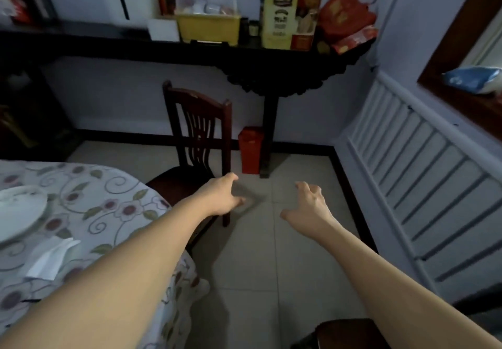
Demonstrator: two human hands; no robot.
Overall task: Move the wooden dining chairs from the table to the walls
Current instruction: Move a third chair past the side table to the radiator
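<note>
A dark wooden dining chair (198, 128) with a slatted back stands at the far side of the round table (108, 204), its seat partly tucked against the flowered tablecloth. My left hand (222, 199) hovers open just in front of the chair's seat corner, fingers spread, holding nothing. My right hand (309, 204) is open over the bare tiled floor to the right, apart from the chair. Part of another dark wooden chair (342, 333) shows at the bottom edge, under my right forearm.
A dark console table (168, 47) along the far wall carries boxes, a yellow container and a red bag. A red box (251, 153) stands on the floor beside its leg. A white radiator cover (423, 163) lines the right wall. A plate (19, 210) lies on the table.
</note>
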